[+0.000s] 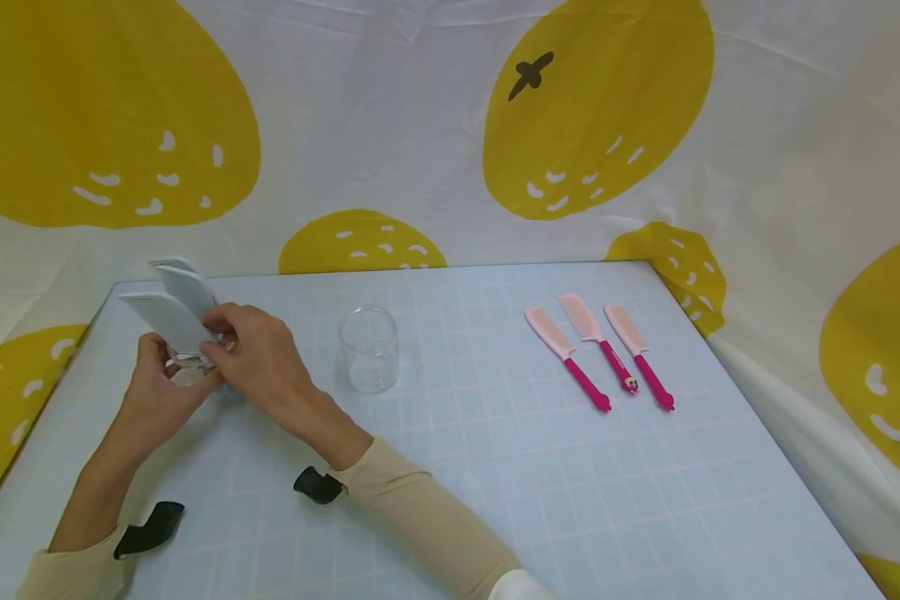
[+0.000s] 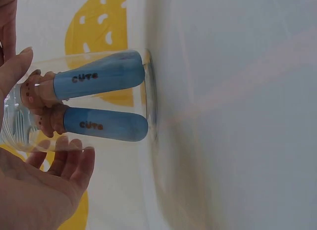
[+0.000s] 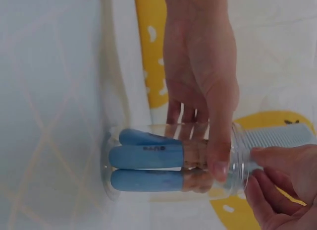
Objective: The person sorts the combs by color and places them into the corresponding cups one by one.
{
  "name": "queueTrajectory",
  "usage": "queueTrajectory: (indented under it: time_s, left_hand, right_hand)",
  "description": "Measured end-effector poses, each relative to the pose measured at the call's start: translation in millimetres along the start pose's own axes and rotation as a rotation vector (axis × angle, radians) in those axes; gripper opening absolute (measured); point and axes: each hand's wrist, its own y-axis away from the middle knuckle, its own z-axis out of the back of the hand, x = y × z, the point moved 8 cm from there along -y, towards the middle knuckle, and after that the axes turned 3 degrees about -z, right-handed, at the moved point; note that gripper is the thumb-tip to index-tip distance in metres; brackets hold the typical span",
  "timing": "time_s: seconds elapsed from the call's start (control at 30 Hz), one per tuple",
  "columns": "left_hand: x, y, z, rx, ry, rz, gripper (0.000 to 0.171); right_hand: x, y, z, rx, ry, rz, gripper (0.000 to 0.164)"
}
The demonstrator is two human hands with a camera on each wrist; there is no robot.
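Note:
In the head view my left hand (image 1: 153, 404) grips a clear glass jar on the left of the table. Its thumb crosses the front near the neck and its fingers lie around the far side, as the right wrist view shows. Blue-handled combs (image 3: 146, 156) stand handle-down in the jar (image 2: 114, 56), with brown figures above handles marked "CUTE". Their pale blue blades (image 1: 167, 319) rise out of the mouth. My right hand (image 1: 262, 358) pinches one pale blue comb (image 3: 277, 136) by its blade just above the rim. The hands partly hide the jar in the head view.
A second clear glass jar (image 1: 370, 358) stands upright to the right of my hands. Several pink combs (image 1: 585, 383) with magenta handles lie side by side on the right. A patterned curtain (image 1: 390, 125) hangs behind the pale checked table (image 1: 450, 517).

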Motion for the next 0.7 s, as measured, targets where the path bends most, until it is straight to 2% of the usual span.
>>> queueTrajectory:
  time_s: [0.1, 0.33, 0.5, 0.7]
  left_hand:
    - [-0.6, 0.1, -0.9, 0.004, 0.006, 0.002, 0.079]
    - [-3.0, 0.5, -1.8, 0.020, 0.013, 0.006, 0.083]
    - [-3.7, 1.8, -0.4, 0.011, 0.009, -0.010, 0.076]
    - [-2.8, 1.9, -0.9, 0.005, 0.004, 0.006, 0.073]
  right_hand:
    - [-0.9, 3.1, 2.1, 0.013, 0.001, 0.002, 0.023]
    - [-1.0, 12.7, 9.4, 0.040, -0.100, 0.042, 0.024]
    - [0.1, 17.8, 16.6, 0.029, -0.113, 0.075, 0.020]
    - [-1.4, 24.7, 26.0, 0.019, -0.146, 0.096, 0.017]
